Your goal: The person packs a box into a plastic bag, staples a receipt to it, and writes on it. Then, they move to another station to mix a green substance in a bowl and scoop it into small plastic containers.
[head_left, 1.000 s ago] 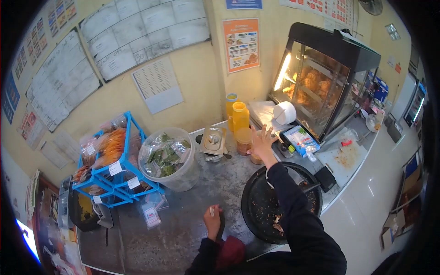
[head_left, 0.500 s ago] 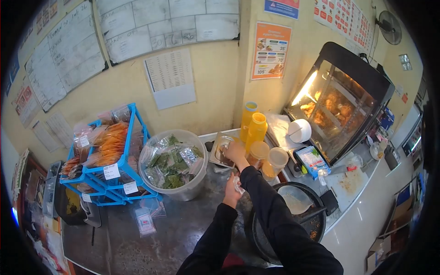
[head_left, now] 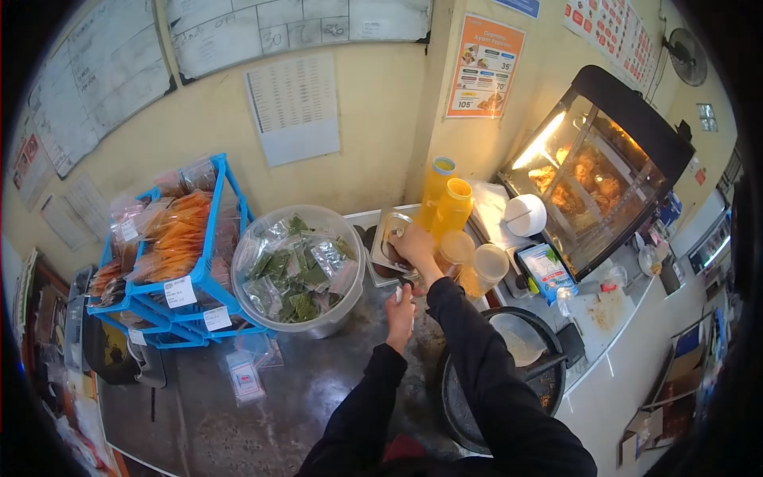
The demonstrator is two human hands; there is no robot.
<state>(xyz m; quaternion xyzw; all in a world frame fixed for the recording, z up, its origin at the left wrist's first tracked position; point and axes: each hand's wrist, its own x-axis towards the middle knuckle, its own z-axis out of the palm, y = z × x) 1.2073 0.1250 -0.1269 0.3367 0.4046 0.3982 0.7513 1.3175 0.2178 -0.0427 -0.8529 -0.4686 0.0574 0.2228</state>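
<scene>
My right hand reaches into a metal tray, fingers curled down near something dark brown. What its fingertips hold, if anything, is hidden. Just below and to the left, my left hand is closed around a small whitish plastic bag; a dark bit shows at its top. Two lidded tubs stand right beside my right wrist. Behind them are yellow bottles. A big clear bucket holding green leaves and small plastic packets stands left of the tray.
Blue baskets full of orange packets stand at the left. Loose packets lie on the dark table. Under my right forearm sits a black pan with a translucent scoop-like piece. A lit display warmer holds fried food at the right.
My left hand has risen slightly toward the tray, with a dark bit now at the bag's top. My right hand stays over the tray. The whole view has shifted slightly.
</scene>
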